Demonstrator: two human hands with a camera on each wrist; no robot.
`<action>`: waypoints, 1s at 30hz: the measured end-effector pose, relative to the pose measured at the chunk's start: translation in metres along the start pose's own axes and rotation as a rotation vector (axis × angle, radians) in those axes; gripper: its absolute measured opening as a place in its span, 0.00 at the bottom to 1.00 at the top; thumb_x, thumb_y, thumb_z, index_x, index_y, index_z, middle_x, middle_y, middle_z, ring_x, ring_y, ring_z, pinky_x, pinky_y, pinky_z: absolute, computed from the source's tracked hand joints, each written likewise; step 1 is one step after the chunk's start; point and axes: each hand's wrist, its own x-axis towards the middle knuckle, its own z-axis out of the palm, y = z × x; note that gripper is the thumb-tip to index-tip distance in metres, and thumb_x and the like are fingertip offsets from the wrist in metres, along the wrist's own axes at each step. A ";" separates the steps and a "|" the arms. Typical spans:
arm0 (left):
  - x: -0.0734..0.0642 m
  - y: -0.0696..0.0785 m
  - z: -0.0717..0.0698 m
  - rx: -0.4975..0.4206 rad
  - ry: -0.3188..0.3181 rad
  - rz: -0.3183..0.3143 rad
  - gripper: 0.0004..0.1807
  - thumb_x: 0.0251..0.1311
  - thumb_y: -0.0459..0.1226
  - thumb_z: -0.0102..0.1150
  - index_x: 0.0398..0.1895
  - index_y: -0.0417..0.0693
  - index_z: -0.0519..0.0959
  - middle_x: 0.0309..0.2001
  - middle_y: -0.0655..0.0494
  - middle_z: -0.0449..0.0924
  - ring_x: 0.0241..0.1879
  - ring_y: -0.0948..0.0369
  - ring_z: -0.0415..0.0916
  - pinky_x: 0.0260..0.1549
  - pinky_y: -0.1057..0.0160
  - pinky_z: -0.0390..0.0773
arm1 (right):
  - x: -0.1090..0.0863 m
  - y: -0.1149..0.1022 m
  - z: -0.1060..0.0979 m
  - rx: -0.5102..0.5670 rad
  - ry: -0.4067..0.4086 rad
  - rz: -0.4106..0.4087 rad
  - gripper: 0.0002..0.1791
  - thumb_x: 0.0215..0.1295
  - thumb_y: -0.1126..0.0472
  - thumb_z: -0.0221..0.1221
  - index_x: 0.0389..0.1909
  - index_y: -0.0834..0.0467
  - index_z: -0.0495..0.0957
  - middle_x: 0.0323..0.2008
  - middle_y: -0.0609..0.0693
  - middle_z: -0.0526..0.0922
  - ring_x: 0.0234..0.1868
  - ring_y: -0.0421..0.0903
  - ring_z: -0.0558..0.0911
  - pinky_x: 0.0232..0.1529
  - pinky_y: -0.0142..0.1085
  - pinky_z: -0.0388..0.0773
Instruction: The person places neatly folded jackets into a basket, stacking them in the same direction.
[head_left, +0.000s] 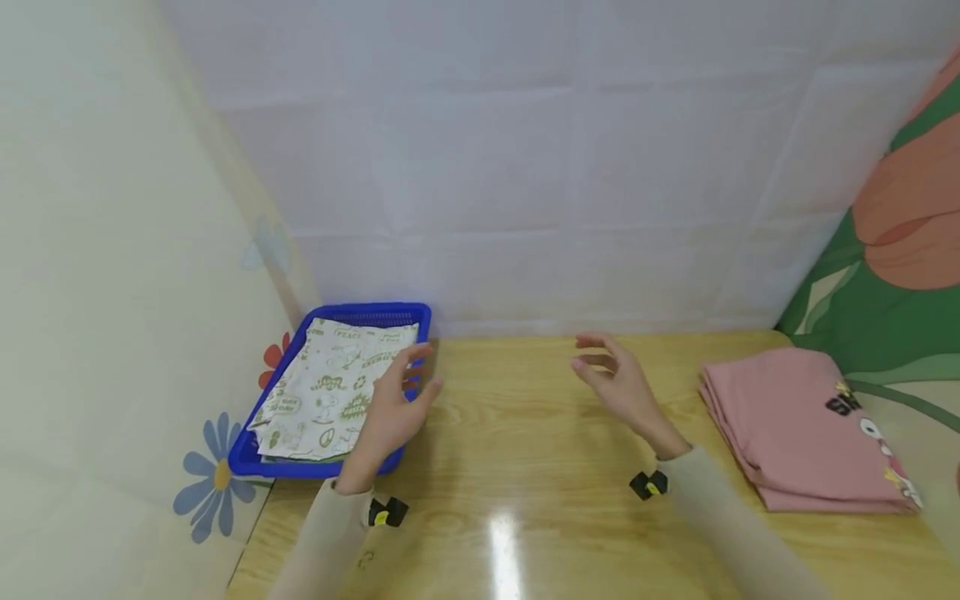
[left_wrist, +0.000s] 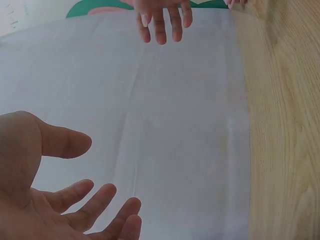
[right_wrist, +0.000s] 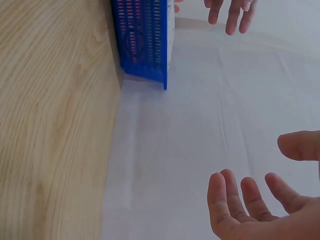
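My left hand (head_left: pixel 397 408) hovers over the right side of a blue plastic basket (head_left: pixel 330 469), its fingers relaxed and holding nothing. Inside the basket lies a white cloth (head_left: pixel 322 387) with green cartoon and letter prints. To the right, my right hand (head_left: pixel 618 387) is held above the wooden table with loosely bent fingers and nothing in them. A folded pink garment (head_left: pixel 802 433) with black letters and a cartoon print lies beyond it at the right. In the left wrist view the left thumb (left_wrist: pixel 67 142) stands apart from the fingers. The right wrist view shows the right fingers (right_wrist: pixel 245 200) likewise apart from the thumb.
The wooden table (head_left: pixel 517 442) runs between basket and garment. A pale hanging sheet (head_left: pixel 525 167) closes off the back. Flower-printed cloth (head_left: pixel 135 292) hangs along the left, and a green and orange printed cloth (head_left: pixel 915 208) along the right.
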 end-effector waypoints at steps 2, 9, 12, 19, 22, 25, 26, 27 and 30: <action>0.000 0.002 0.006 -0.020 0.000 0.003 0.30 0.73 0.31 0.64 0.75 0.41 0.69 0.73 0.40 0.74 0.68 0.37 0.75 0.66 0.35 0.76 | -0.004 0.003 -0.006 0.001 0.016 -0.003 0.26 0.80 0.60 0.61 0.73 0.60 0.71 0.69 0.61 0.75 0.65 0.63 0.80 0.54 0.27 0.82; 0.003 0.006 0.034 -0.049 -0.013 0.003 0.31 0.70 0.32 0.66 0.75 0.45 0.71 0.72 0.44 0.76 0.66 0.41 0.78 0.65 0.37 0.77 | -0.018 0.017 -0.026 0.005 0.083 0.046 0.26 0.79 0.59 0.62 0.73 0.61 0.71 0.68 0.59 0.76 0.61 0.48 0.81 0.54 0.25 0.82; 0.004 0.008 0.045 -0.078 -0.013 0.002 0.31 0.69 0.31 0.67 0.74 0.45 0.72 0.71 0.44 0.77 0.66 0.40 0.78 0.65 0.36 0.77 | -0.021 0.022 -0.033 0.015 0.105 0.052 0.25 0.79 0.61 0.61 0.72 0.62 0.71 0.67 0.60 0.75 0.58 0.42 0.82 0.53 0.26 0.83; 0.005 0.010 0.065 -0.143 -0.023 0.018 0.29 0.71 0.31 0.65 0.74 0.46 0.71 0.72 0.42 0.76 0.66 0.40 0.77 0.65 0.31 0.74 | -0.034 0.026 -0.053 -0.019 0.120 0.059 0.27 0.80 0.61 0.60 0.74 0.64 0.69 0.68 0.61 0.73 0.55 0.32 0.80 0.53 0.24 0.82; 0.006 0.012 0.075 -0.166 -0.037 -0.002 0.29 0.72 0.32 0.65 0.74 0.47 0.72 0.72 0.43 0.75 0.66 0.40 0.76 0.66 0.33 0.75 | -0.041 0.027 -0.067 -0.050 0.133 0.051 0.28 0.80 0.60 0.60 0.75 0.64 0.68 0.68 0.58 0.73 0.55 0.29 0.79 0.53 0.22 0.81; 0.005 0.013 0.087 -0.174 -0.049 -0.009 0.28 0.73 0.33 0.65 0.74 0.48 0.72 0.71 0.46 0.76 0.66 0.40 0.77 0.65 0.34 0.75 | -0.049 0.028 -0.082 -0.120 0.157 0.035 0.28 0.80 0.59 0.61 0.75 0.63 0.69 0.67 0.52 0.75 0.55 0.26 0.79 0.52 0.20 0.80; 0.005 0.013 0.091 -0.175 -0.056 -0.009 0.28 0.73 0.34 0.65 0.74 0.48 0.72 0.71 0.46 0.76 0.66 0.41 0.77 0.65 0.34 0.75 | -0.052 0.028 -0.087 -0.147 0.165 0.036 0.28 0.80 0.58 0.61 0.75 0.62 0.69 0.67 0.50 0.75 0.55 0.25 0.79 0.51 0.20 0.80; 0.004 0.014 0.094 -0.173 -0.062 -0.008 0.28 0.73 0.34 0.65 0.74 0.48 0.72 0.72 0.46 0.76 0.66 0.41 0.77 0.65 0.34 0.75 | -0.055 0.028 -0.092 -0.167 0.176 0.044 0.28 0.80 0.57 0.61 0.75 0.61 0.69 0.66 0.48 0.75 0.55 0.25 0.79 0.51 0.19 0.80; 0.004 0.014 0.106 -0.181 -0.080 0.007 0.29 0.73 0.35 0.65 0.74 0.48 0.72 0.72 0.46 0.75 0.65 0.42 0.77 0.64 0.34 0.76 | -0.062 0.026 -0.106 -0.157 0.200 0.101 0.29 0.80 0.53 0.60 0.76 0.58 0.68 0.67 0.47 0.74 0.56 0.25 0.78 0.50 0.20 0.81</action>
